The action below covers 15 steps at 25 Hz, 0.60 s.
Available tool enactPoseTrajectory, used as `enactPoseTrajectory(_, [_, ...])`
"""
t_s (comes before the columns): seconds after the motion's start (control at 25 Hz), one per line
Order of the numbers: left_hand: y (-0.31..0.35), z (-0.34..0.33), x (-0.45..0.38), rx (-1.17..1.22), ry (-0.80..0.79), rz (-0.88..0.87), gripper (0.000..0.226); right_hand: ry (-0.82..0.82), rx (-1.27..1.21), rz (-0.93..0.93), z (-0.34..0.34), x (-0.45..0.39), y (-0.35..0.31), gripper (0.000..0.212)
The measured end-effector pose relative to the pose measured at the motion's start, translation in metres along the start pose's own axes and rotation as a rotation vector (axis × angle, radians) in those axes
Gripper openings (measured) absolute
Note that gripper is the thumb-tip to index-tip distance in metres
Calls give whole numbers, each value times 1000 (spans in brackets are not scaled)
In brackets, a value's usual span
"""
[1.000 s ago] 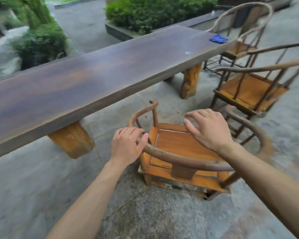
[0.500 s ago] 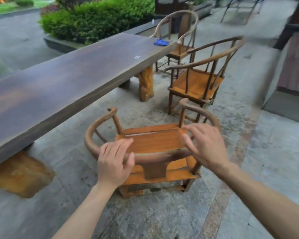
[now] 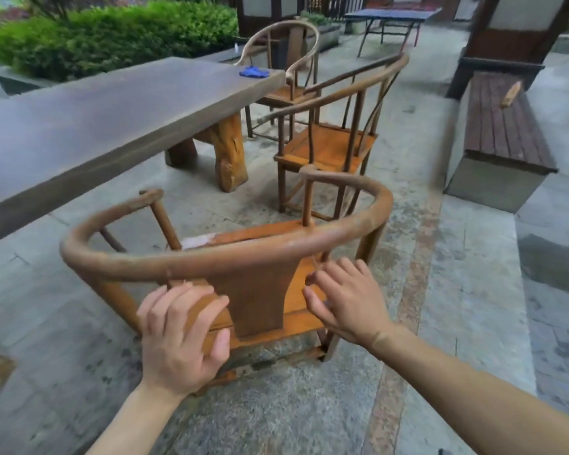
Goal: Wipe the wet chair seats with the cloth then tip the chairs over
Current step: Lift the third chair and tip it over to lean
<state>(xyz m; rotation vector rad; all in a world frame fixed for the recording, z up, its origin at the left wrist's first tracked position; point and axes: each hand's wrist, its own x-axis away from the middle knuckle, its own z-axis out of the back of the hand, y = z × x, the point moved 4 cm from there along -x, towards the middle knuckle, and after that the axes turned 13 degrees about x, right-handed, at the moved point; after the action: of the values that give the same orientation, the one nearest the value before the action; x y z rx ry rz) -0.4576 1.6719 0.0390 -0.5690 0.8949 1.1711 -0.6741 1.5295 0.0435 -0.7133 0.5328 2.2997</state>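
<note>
Head view: near chair now tilted forward, rail risen since 0.5 s ago.
Left hand and right hand off rail, fingers spread, gripping nothing; tip underway, cloth on table.

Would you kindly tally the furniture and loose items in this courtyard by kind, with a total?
Round-backed wooden chairs: 3 (nearest, middle, far)
Long wooden table: 1
Blue cloth: 1
Slatted bench: 1
Blue folding table: 1
Total: 7
</note>
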Motion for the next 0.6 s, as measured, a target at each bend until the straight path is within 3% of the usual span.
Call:
enactPoseTrajectory(0.12, [-10,-45,51,-28,1,60,30,-4,4,-8,-59,31,13,26])
enactPoseTrajectory(0.36, [-58,-122,174,-128,-187,181,33,-28,-8,-8,-198,105,-4,29])
enactPoseTrajectory(0.6, [-59,-139,230,-156,-270,336,35,-89,-59,-55,-240,163,-16,33])
